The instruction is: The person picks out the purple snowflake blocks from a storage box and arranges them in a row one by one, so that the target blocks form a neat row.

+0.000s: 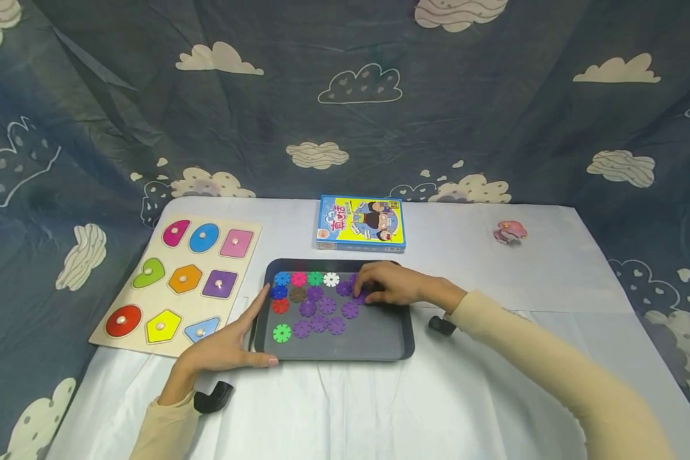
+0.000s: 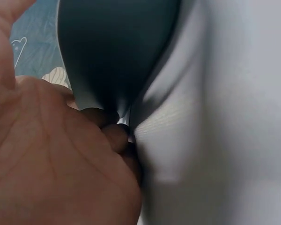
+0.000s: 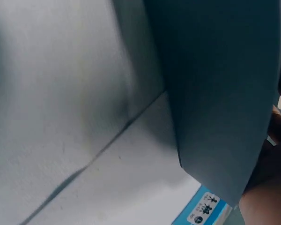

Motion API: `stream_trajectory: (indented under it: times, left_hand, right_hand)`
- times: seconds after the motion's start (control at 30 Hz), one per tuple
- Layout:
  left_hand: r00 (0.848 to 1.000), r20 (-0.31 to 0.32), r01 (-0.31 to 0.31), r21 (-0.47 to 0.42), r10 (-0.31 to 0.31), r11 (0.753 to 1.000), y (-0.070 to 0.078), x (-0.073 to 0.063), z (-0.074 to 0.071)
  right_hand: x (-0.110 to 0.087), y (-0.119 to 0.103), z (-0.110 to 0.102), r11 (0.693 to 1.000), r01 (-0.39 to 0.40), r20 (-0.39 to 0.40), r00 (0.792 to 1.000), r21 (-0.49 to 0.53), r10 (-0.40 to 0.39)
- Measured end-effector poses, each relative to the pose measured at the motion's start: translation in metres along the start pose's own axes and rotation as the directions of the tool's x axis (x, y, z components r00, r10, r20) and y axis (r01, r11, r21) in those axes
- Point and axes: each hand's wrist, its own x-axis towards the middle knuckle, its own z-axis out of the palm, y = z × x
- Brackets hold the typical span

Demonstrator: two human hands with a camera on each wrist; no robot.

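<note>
A dark grey tray (image 1: 374, 345) holds several notched plastic snowflake discs. Along its top left run blue, pink, green and white discs; darker blue, brown and red ones sit below, and a lone green disc (image 1: 282, 333) lies lower left. Purple discs (image 1: 327, 305) spread across the middle. My left hand (image 1: 224, 345) spans the tray's near left corner, fingers along the left side, thumb at the front edge. Over the tray's upper right, my right hand (image 1: 395, 283) has bent fingers and pinches a purple disc (image 1: 360, 298), partly hidden beneath them.
A wooden shape puzzle board (image 1: 195, 255) with knobbed pieces lies left of the tray. Behind the tray is a blue and yellow box (image 1: 361, 222). A small pink toy (image 1: 510, 231) sits at the far right of the white-covered table (image 1: 437, 409).
</note>
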Motion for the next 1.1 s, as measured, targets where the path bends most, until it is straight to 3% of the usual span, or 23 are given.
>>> stream_trajectory:
  times: [0.3, 0.77, 1.1]
  left_hand:
    - [1.0, 0.014, -0.003, 0.022, 0.003, 1.0, 0.0047, 0.0017, -0.0085]
    - [1.0, 0.026, 0.008, 0.008, -0.008, 1.0, 0.0051, 0.003, -0.0085]
    - [0.999, 0.034, 0.004, 0.002, -0.004, 1.0, 0.0024, 0.0025, -0.0089]
  right_hand:
    - [0.0051, -0.0019, 0.0049, 0.999, -0.012, -0.015, 1.0, -0.04, 0.011]
    - [0.0033, -0.0001, 0.0065, 0.997, 0.001, -0.069, 0.998, -0.074, -0.006]
    - [0.0021, 0.0038, 0.0029, 1.0, -0.002, -0.075, 0.997, 0.01, 0.002]
